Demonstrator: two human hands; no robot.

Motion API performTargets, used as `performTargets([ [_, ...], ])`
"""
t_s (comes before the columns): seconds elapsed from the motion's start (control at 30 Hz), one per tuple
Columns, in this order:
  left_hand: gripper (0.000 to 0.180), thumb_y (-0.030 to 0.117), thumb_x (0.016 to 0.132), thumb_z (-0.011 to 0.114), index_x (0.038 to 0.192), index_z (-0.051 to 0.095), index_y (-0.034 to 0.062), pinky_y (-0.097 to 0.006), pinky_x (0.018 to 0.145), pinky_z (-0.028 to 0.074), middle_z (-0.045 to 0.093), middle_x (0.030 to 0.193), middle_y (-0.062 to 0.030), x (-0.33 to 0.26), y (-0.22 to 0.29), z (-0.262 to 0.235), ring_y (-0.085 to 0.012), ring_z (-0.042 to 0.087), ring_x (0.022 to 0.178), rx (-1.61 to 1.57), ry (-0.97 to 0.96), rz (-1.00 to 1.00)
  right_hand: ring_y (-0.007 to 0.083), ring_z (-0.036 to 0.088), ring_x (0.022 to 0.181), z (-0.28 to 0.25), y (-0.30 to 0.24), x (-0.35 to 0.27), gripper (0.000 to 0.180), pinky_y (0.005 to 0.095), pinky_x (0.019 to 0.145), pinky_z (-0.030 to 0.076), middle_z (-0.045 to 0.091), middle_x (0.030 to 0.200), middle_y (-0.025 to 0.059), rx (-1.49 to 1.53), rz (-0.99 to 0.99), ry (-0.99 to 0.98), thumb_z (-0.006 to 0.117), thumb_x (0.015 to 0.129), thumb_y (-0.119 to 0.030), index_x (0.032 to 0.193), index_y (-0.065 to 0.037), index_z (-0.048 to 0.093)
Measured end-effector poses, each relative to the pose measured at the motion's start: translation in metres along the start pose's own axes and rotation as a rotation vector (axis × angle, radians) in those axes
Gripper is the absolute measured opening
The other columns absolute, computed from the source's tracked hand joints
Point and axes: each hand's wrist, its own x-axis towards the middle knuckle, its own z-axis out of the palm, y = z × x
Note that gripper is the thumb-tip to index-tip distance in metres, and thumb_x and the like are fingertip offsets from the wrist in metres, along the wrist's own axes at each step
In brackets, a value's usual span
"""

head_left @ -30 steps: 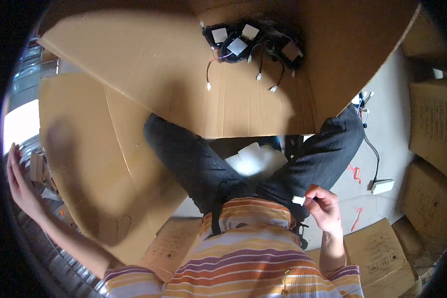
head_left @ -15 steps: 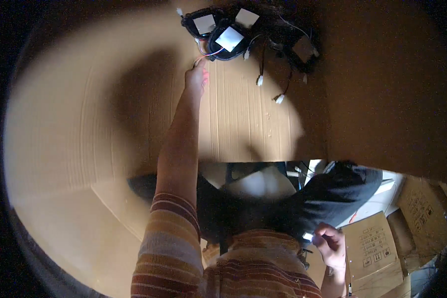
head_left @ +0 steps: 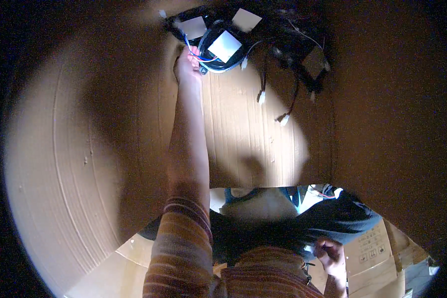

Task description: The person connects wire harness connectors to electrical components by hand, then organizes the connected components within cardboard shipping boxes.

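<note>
My left hand [head_left: 187, 64] reaches far into a cardboard box, its fingers curled around thin blue, pink and white wires [head_left: 203, 60]. These wires run to a round black part [head_left: 218, 67] that bears a bright silvery-white square [head_left: 225, 46]. Part of the grip is hidden by the hand itself. Low on the right, close to my body, my right hand [head_left: 331, 254] is curled with fingers bent together. A small white piece [head_left: 309, 248] shows beside its fingertips; whether the hand holds it is unclear.
More black parts with pale squares [head_left: 247, 20] lie at the far end of the box. White plugs [head_left: 261, 97] hang from dark cables over the cardboard [head_left: 233, 134]. Dark-trousered legs [head_left: 342, 218] are below the box edge, with a printed carton [head_left: 372, 248] at lower right.
My left hand has moved slightly up and left, closer against the black parts. The view has shifted, so the box edge sits lower. My right hand stays curled near my body.
</note>
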Motion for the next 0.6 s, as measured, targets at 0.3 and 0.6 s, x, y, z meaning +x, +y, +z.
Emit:
performTargets([
  [0.3,0.037,0.028,0.085,0.036,0.107,0.040,-0.0009,-0.019,0.052,0.034,0.043,0.064,0.0012,-0.162,0.058,0.029,-0.0059,0.039,0.055,0.613,-0.548,0.306,0.0093,0.048,0.063,0.008,-0.013,-0.006,0.005,0.0214,0.057,0.038,0.052,0.068,0.0027,-0.100,-0.124,-0.074,0.050,0.069,0.002,0.073,-0.001,0.049],
  [0.6,0.042,0.002,0.080,0.041,0.120,0.025,-0.0004,-0.022,0.067,0.038,0.042,0.089,-0.0041,-0.329,0.082,-0.002,-0.0097,0.043,0.074,0.724,-0.878,0.335,0.0139,0.052,0.058,-0.002,-0.018,-0.033,0.006,0.0236,0.054,0.040,0.054,0.065,0.0088,-0.333,-0.363,-0.174,0.055,0.068,-0.004,0.069,0.000,0.052],
])
